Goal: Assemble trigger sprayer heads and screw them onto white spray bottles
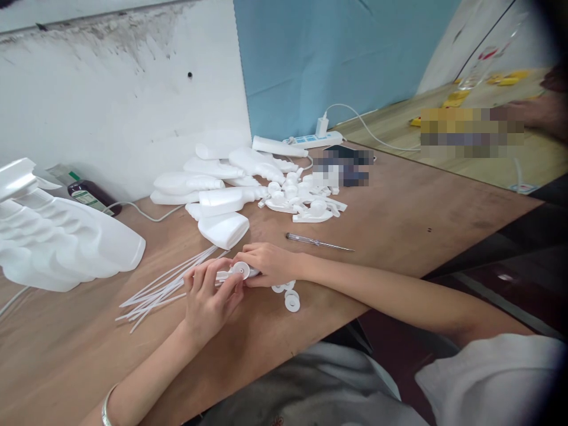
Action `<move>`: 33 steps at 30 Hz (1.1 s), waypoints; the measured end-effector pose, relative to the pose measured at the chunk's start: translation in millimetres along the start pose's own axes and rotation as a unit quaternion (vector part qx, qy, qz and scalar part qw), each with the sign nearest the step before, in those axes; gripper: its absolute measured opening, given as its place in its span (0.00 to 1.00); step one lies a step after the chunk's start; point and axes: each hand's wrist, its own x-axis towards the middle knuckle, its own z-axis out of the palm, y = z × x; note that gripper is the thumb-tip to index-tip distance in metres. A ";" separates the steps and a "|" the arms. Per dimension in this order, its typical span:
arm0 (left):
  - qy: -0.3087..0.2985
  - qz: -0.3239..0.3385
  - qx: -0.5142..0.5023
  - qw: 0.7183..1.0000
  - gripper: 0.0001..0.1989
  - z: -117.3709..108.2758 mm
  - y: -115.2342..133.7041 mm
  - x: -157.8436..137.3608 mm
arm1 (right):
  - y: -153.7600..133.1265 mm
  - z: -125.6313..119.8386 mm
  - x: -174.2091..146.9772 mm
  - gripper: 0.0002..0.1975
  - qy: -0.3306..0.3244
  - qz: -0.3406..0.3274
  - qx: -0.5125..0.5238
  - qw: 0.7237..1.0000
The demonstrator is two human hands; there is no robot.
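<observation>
Between my two hands is a white plastic spray head with a round disc on it (242, 270). My left hand (212, 290) has thumb and fingers closed on its left end. The fingers of my right hand (270, 264) are bent round its right end and hide part of it. Thin white tubes (171, 286) lie in a loose bundle beside and behind my left hand. Some flat white rings (292, 301) rest on the table just below my right hand. Behind the hands is a heap of similar white spray heads (306, 195).
White bottles (213, 183) lie piled at the back, and more white bottles (71, 236) stand at the left. A screwdriver (317, 241) lies beyond my right forearm. A dark bottle (91, 195), a power strip (315, 141) and cables are near the wall. Another person's hand (539, 112) is at the far right.
</observation>
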 end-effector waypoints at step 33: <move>-0.044 0.049 0.037 0.997 0.14 0.8 5.0 -0.9 | 1.4 0.8 0.1 0.13 -0.004 0.014 0.021 1.000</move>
